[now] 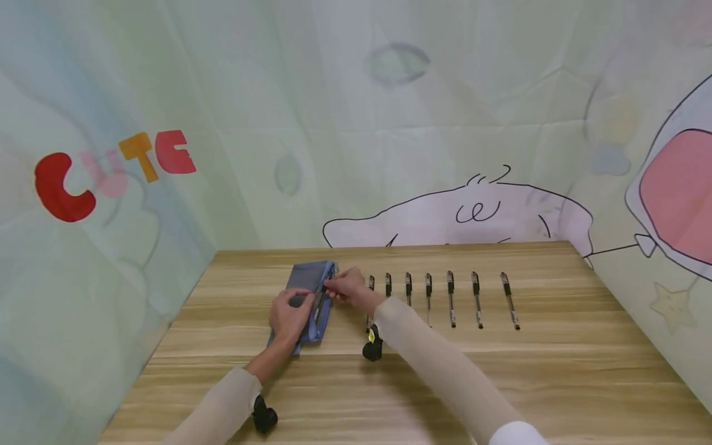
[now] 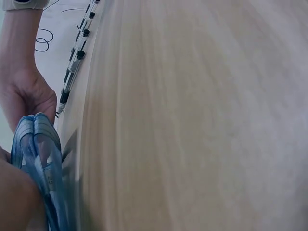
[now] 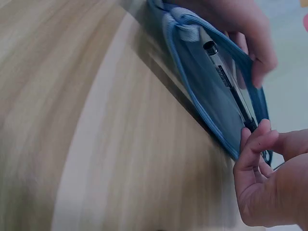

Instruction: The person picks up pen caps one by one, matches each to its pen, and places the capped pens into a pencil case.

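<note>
A blue zippered mesh pencil pouch (image 1: 307,273) stands partly upright at the left of the wooden table, its mouth spread apart. My left hand (image 1: 287,315) grips the pouch's side, thumb and fingers around the edge. At the mouth's far end, my right hand (image 1: 353,288) pinches one end of a gel pen (image 3: 224,77). Most of that pen lies inside the opening, seen best in the right wrist view. The left wrist view shows the pouch's end (image 2: 41,130) from close by, with the right hand (image 2: 29,94) beyond it.
Several similar black-capped pens (image 1: 452,301) lie in a spaced row right of the pouch; the right wrist and sleeve partly cover the nearest. Black wrist cameras (image 1: 372,345) hang at both sleeves. A printed cloth backdrop (image 1: 250,185) rises behind the table (image 1: 556,371).
</note>
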### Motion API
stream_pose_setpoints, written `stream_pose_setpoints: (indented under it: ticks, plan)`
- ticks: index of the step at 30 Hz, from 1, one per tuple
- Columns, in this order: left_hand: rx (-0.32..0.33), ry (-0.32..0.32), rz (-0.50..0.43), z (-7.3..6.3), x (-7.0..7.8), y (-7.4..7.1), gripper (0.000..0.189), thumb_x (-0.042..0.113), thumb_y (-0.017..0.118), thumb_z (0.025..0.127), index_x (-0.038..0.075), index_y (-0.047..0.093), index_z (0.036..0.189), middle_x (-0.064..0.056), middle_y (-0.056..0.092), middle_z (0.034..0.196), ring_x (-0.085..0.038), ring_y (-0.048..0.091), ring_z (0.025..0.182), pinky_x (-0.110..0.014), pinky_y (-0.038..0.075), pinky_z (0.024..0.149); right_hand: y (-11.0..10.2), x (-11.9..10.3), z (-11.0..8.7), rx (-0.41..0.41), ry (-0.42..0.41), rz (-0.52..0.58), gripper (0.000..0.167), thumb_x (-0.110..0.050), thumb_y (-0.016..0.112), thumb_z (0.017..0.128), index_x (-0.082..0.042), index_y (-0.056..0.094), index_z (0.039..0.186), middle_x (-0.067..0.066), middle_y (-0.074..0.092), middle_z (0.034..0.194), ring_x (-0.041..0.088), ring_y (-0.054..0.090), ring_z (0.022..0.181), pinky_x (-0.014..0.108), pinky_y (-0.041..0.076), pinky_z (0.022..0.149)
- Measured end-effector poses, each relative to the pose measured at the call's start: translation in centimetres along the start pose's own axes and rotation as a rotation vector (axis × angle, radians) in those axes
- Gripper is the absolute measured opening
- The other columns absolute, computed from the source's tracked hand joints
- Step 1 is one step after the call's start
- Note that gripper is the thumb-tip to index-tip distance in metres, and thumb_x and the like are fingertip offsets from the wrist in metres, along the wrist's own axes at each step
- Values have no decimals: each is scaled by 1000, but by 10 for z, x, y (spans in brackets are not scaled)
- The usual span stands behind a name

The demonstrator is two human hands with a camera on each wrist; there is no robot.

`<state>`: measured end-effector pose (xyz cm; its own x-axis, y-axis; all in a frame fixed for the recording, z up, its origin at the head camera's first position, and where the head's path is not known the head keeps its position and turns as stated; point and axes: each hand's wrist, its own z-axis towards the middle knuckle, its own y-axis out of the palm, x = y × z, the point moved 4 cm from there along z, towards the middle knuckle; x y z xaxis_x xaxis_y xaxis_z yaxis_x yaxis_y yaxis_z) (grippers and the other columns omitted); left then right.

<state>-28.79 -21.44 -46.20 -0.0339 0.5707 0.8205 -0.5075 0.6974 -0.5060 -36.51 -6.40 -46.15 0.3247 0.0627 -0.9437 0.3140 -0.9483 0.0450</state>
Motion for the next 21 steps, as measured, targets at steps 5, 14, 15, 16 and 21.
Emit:
stream_pose_setpoints:
  ticks: [5,14,15,16,21]
  plan:
    - [-7,-12,-13,-2,0,0,18,19,76,85,5,79,96,-18,73,111,-36,65,112,-50,48,100,6,4,-1,-23,19,22,18,-4,65,98,10,71,107,0,65,61,3,55,48,12,41,43]
    - [21,17,-11,-4,-2,-4,15,16,76,84,4,80,94,-19,74,108,-37,67,108,-50,50,97,-3,3,-8,-83,4,-20,25,-5,64,99,9,68,119,3,70,72,4,59,54,12,48,49]
    - [23,18,-10,-4,-2,-4,15,16,77,84,4,80,94,-19,74,107,-37,67,108,-50,50,97,-6,2,-10,-96,-2,-40,27,-5,64,99,9,67,121,3,71,74,5,59,56,13,49,50]
    - [23,18,-10,-4,-2,-4,15,16,77,84,4,80,94,-19,74,107,-37,67,108,-50,50,97,-9,0,-12,-117,-5,-63,29,-5,64,99,9,66,124,3,71,77,5,59,58,13,49,51]
    - [5,8,-8,-2,-2,-3,17,18,77,84,5,80,95,-18,74,109,-36,66,110,-50,50,100,-29,-6,-22,-164,-43,-224,35,-5,65,98,8,62,131,12,75,94,7,60,63,17,52,56]
